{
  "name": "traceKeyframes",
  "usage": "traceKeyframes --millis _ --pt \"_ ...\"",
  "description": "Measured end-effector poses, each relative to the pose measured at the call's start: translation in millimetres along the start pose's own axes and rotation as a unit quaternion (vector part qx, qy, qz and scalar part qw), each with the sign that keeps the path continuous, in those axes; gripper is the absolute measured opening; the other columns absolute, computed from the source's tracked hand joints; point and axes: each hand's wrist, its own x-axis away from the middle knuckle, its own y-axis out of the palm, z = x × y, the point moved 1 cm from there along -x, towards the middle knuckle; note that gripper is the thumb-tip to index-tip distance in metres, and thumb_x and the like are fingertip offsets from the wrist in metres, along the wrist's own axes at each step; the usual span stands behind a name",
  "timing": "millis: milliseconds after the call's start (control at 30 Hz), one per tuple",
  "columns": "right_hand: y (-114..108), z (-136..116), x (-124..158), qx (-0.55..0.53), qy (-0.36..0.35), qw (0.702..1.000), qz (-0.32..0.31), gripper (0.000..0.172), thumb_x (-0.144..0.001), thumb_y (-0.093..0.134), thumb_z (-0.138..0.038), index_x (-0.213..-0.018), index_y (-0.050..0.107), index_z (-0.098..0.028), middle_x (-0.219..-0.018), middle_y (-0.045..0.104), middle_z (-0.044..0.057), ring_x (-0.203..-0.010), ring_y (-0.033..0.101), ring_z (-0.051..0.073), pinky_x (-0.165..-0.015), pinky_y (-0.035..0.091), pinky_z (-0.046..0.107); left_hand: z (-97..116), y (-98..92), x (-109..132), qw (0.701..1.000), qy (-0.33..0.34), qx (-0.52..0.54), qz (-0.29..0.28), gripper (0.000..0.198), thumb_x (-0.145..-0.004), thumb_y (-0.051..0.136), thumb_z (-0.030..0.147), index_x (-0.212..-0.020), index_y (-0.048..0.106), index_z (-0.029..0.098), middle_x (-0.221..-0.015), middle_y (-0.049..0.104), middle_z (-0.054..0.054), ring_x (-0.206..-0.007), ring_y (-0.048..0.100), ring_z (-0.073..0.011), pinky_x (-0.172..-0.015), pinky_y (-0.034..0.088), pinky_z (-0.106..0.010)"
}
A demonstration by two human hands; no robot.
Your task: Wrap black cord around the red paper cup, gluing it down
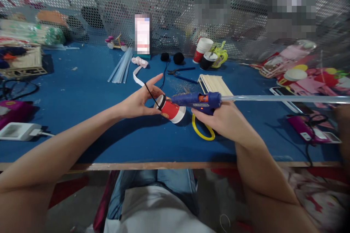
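Head view: gun [187, 99] points nine o'clock, tip right by the black yarn [161, 101] on the cup [171, 109]!
Left hand [140, 102], the nearer, holds the cup tilted, long axis ten to four; right hand [227, 122], out at its three o'clock, grips the gun. Tip touching? Can't tell.

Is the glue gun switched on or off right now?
On, it seems: a small red light glows on the glue gun in the right hand.
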Motion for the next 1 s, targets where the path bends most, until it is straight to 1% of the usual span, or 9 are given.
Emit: traceKeyframes --millis 200,333,433,600,667,767,867,1000 --pt "-1 -4 2 0.010 0.006 0.999 -0.040 0.022 -0.087 0.049 -0.025 -0.080 0.068 -0.018 -0.059 0.061 0.005 -0.057 0.056 0.018 -0.055 0.040 0.030 -5 0.0 0 1.000 -0.014 0.011 0.024 0.106 -0.064 0.080 0.013 -0.147 0.018 0.036 -0.103 0.063 -0.005 -0.097 0.062 -0.0173 -0.092 0.048 -0.037" --pt "1 -6 3 0.014 0.017 0.999 -0.043 0.020 -0.086 0.050 -0.026 -0.079 0.067 -0.017 -0.058 0.060 0.004 -0.057 0.057 0.018 -0.054 0.040 0.030 -7 -0.6 0 0.999 -0.030 0.023 0.034 0.108 -0.061 0.081 0.012 -0.147 0.019 0.034 -0.100 0.065 -0.004 -0.095 0.063 -0.0175 -0.089 0.048 -0.036" --pt "1 -8 3 0.004 0.027 0.999 -0.047 0.017 -0.085 0.051 -0.026 -0.081 0.066 -0.017 -0.060 0.061 0.004 -0.058 0.057 0.018 -0.054 0.041 0.029 -7 -0.6 0 0.998 -0.040 0.033 0.046 0.109 -0.059 0.082 0.011 -0.146 0.021 0.034 -0.098 0.065 -0.004 -0.092 0.064 -0.0174 -0.088 0.049 -0.036" --pt "0 -11 3 -0.014 0.039 0.998 -0.049 0.015 -0.084 0.054 -0.026 -0.086 0.066 -0.016 -0.065 0.064 0.004 -0.061 0.059 0.018 -0.055 0.042 0.027 -6 -0.3 0 0.997 -0.055 0.025 0.052 0.111 -0.057 0.084 0.014 -0.147 0.020 0.033 -0.099 0.065 -0.004 -0.093 0.064 -0.0174 -0.089 0.049 -0.037" --pt "1 -10 3 -0.009 0.039 0.998 -0.050 0.015 -0.084 0.055 -0.026 -0.084 0.066 -0.016 -0.065 0.064 0.004 -0.062 0.059 0.018 -0.056 0.042 0.028 -6 -0.2 0 0.997 -0.055 0.020 0.049 0.111 -0.058 0.083 0.014 -0.147 0.019 0.034 -0.099 0.065 -0.004 -0.094 0.064 -0.0176 -0.090 0.048 -0.038" --pt "2 -7 4 0.005 0.028 0.998 -0.054 0.017 -0.085 0.053 -0.025 -0.079 0.067 -0.017 -0.059 0.062 0.004 -0.059 0.059 0.018 -0.056 0.042 0.029 -4 0.2 -1 0.998 -0.047 0.021 0.046 0.109 -0.058 0.083 0.014 -0.146 0.022 0.035 -0.100 0.064 -0.004 -0.094 0.064 -0.0181 -0.090 0.048 -0.039" --pt "2 -4 3 0.000 0.015 0.999 -0.037 0.019 -0.086 0.052 -0.025 -0.078 0.068 -0.018 -0.057 0.060 0.003 -0.058 0.058 0.018 -0.057 0.042 0.029 -2 1.0 -1 0.998 -0.038 0.035 0.045 0.107 -0.057 0.084 0.014 -0.145 0.026 0.035 -0.101 0.064 -0.005 -0.096 0.064 -0.0191 -0.091 0.047 -0.040" --pt "-1 -2 0 -0.034 0.010 0.999 -0.003 0.022 -0.087 0.049 -0.025 -0.079 0.068 -0.017 -0.062 0.062 0.004 -0.062 0.059 0.018 -0.062 0.045 0.030 2 1.7 -1 0.999 -0.029 0.032 0.033 0.104 -0.059 0.083 0.015 -0.144 0.028 0.035 -0.106 0.063 -0.006 -0.100 0.063 -0.0196 -0.094 0.047 -0.041"
